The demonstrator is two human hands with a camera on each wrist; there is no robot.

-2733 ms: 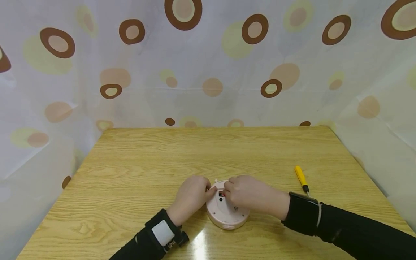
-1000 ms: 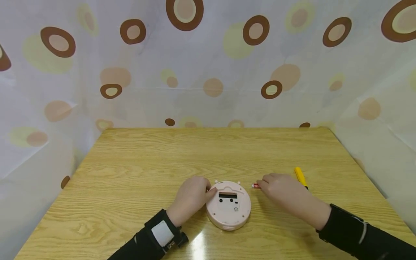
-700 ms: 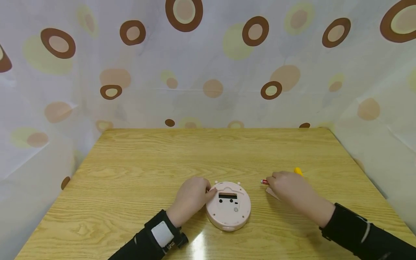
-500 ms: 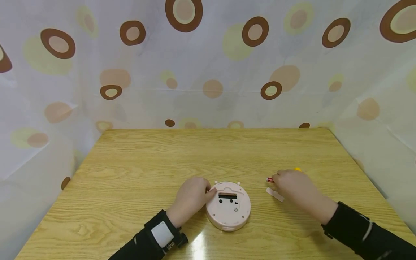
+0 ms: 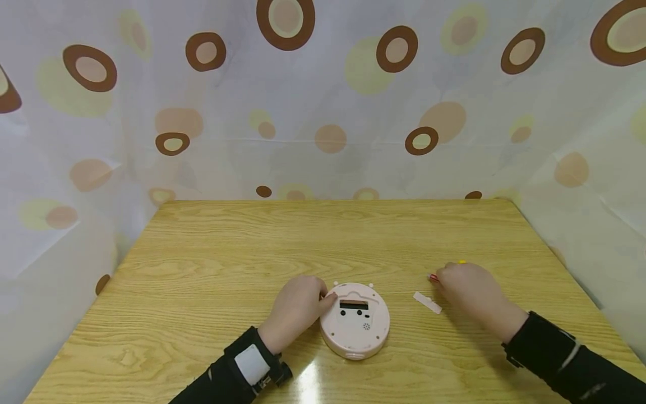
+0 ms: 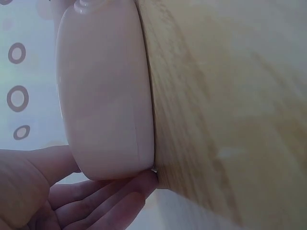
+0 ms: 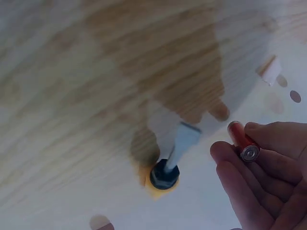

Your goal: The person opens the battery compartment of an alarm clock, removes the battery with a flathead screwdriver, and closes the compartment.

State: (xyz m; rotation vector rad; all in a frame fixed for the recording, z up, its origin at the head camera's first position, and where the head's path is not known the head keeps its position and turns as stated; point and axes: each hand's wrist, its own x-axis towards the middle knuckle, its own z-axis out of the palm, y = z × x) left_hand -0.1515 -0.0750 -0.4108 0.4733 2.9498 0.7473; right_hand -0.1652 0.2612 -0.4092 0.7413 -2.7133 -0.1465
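Note:
A round pale pink alarm clock (image 5: pixel 355 336) lies face down on the table, its dark battery slot uncovered. My left hand (image 5: pixel 298 306) grips its upper left edge, thumb on the back face; in the left wrist view the fingers (image 6: pixel 115 201) reach around the clock's side. To the right, my right hand (image 5: pixel 471 289) pinches a small red battery (image 5: pixel 432 278) between thumb and fingers. The right wrist view shows this battery (image 7: pixel 243 142) end-on. Beside that hand lies a screwdriver (image 7: pixel 180 148), mostly hidden behind it in the head view, where only its yellow handle tip (image 5: pixel 462 262) shows.
A thin pink battery cover (image 5: pixel 427 302) lies between the clock and my right hand. The wooden table (image 5: pixel 227 241) runs back to a patterned curtain (image 5: pixel 328 101), which also stands along both sides.
My right hand has moved from the clock's battery slot off to the right, carrying the red battery. The slot and the pink cover have come into sight. The left hand and clock stay put.

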